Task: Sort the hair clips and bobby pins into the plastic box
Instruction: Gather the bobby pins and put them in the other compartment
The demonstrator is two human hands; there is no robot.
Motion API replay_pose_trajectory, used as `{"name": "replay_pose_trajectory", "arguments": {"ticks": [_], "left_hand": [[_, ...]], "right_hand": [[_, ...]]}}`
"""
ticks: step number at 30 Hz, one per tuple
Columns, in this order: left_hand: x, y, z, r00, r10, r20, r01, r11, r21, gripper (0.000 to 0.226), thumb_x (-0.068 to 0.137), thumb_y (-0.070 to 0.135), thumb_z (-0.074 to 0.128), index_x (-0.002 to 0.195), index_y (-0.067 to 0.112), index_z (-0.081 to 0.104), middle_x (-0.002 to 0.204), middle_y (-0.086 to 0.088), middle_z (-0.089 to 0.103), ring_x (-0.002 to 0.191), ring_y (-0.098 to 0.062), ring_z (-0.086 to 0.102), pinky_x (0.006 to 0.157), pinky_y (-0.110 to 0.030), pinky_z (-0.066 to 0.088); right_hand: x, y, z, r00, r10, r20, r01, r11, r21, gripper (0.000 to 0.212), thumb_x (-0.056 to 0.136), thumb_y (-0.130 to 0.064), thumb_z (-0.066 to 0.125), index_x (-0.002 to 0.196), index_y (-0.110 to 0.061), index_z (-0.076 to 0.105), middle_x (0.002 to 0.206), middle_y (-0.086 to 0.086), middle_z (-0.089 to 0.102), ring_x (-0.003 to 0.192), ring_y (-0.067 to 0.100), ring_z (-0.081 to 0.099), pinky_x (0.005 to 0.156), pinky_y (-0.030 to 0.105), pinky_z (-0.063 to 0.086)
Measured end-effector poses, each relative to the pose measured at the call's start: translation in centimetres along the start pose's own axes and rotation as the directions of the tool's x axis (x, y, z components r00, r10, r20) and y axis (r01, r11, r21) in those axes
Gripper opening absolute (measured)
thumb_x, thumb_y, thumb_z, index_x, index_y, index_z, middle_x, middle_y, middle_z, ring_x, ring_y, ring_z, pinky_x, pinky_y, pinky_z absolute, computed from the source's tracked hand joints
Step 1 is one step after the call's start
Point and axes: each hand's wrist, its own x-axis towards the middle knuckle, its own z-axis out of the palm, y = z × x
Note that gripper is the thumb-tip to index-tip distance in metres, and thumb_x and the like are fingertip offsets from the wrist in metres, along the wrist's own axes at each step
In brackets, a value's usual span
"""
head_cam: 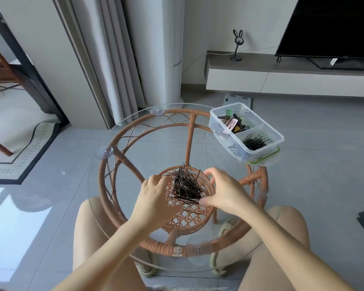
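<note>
Round glass counter (132, 131) on a woven rattan frame, seen from above. A loose pile of black bobby pins (186, 186) lies at the centre of the glass. The left hand (156, 192) meets the pile's left edge with its fingers bent. The right hand (225, 191) arches over the pile's right edge, fingers curled and thumb low at the near side. Whether either hand pinches any pins cannot be told; the fingertips are partly hidden or blurred.

The plastic box (215, 124), clear and divided into compartments, stands at the far right edge of the counter on a green-trimmed lid (265, 159). Its far compartment holds hair clips (232, 123). Its near right compartment holds sorted pins (255, 141).

Bare glass lies between pile and box. The left half of the counter and the strip along its near edge are also bare. The person's knees show beneath the near edge.
</note>
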Motion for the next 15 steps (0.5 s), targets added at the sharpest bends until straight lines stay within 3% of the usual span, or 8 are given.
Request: {"name": "replay_pose_trajectory", "arguments": {"ticks": [3, 6, 11, 15], "left_hand": [[1.4, 0.0, 0.0, 0.983, 0.101, 0.154, -0.129, 0.974, 0.186, 0.105, 0.064, 0.056, 0.071, 0.147, 0.03, 0.012, 0.139, -0.007, 0.034, 0.129, -0.027, 0.032, 0.109, -0.037, 0.031], [3.0, 0.8, -0.1, 0.958, 0.178, 0.224, -0.225, 0.953, 0.202, 0.111, 0.06, 0.054, 0.076, 0.147, 0.028, 0.012, 0.137, -0.007, 0.038, 0.128, -0.026, 0.034, 0.108, -0.036, 0.032], [4.5, 1.5, -0.6, 0.945, 0.272, 0.184, -0.297, 0.947, 0.123, 0.069, 0.07, 0.036, 0.076, 0.13, 0.019, 0.046, 0.114, -0.004, 0.057, 0.106, -0.022, 0.055, 0.089, -0.029, 0.044], [5.0, 1.2, -0.6, 0.949, 0.282, 0.139, -0.292, 0.955, 0.053, 0.038, 0.078, 0.027, 0.071, 0.113, 0.015, 0.059, 0.104, -0.003, 0.064, 0.092, -0.02, 0.061, 0.076, -0.026, 0.046]], "right_hand": [[0.1, -0.2, 0.8, 0.995, -0.057, 0.078, 0.073, 0.972, -0.225, 0.109, 0.057, -0.053, 0.078, 0.142, -0.024, 0.017, 0.134, 0.007, 0.037, 0.123, 0.025, 0.039, 0.097, 0.038, 0.04], [0.7, -0.6, 2.0, 0.988, -0.14, 0.066, 0.152, 0.956, -0.251, 0.111, 0.057, -0.055, 0.077, 0.143, -0.021, 0.016, 0.136, 0.008, 0.035, 0.126, 0.027, 0.035, 0.1, 0.039, 0.038], [1.7, -1.1, 1.8, 0.976, -0.216, 0.01, 0.216, 0.97, -0.114, 0.076, 0.07, -0.039, 0.075, 0.133, -0.015, 0.041, 0.131, 0.006, 0.05, 0.121, 0.024, 0.048, 0.099, 0.035, 0.039], [2.2, -0.9, 1.9, 0.966, -0.256, -0.035, 0.253, 0.965, -0.069, 0.05, 0.079, -0.024, 0.07, 0.124, -0.009, 0.055, 0.122, 0.008, 0.06, 0.114, 0.026, 0.055, 0.096, 0.032, 0.042]]}}
